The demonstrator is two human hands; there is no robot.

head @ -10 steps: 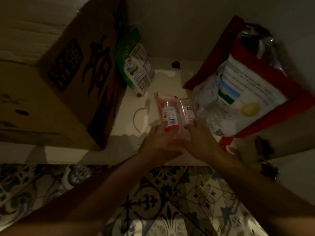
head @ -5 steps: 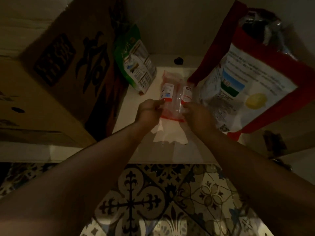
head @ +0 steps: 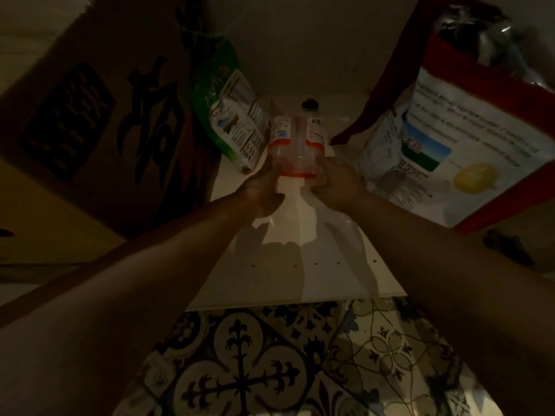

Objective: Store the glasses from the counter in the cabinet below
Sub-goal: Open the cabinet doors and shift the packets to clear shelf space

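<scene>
Two clear glasses point(head: 295, 145) with red-and-white labels lie side by side on the pale cabinet shelf point(head: 300, 265), deep inside and near the back wall. My left hand point(head: 264, 190) grips their near end from the left. My right hand point(head: 338, 183) grips the same end from the right. Both forearms reach in from the cabinet's front edge. The fingers hide the glasses' near rims.
A large cardboard box point(head: 90, 130) fills the left side. A green packet point(head: 231, 124) leans against it. A big white-and-red sack point(head: 450, 151) stands at the right. A small dark knob point(head: 309, 104) sits at the back. Patterned floor tiles point(head: 270, 370) lie below.
Both hands have pushed the glasses from the shelf's front toward the back wall, between the green packet and the sack.
</scene>
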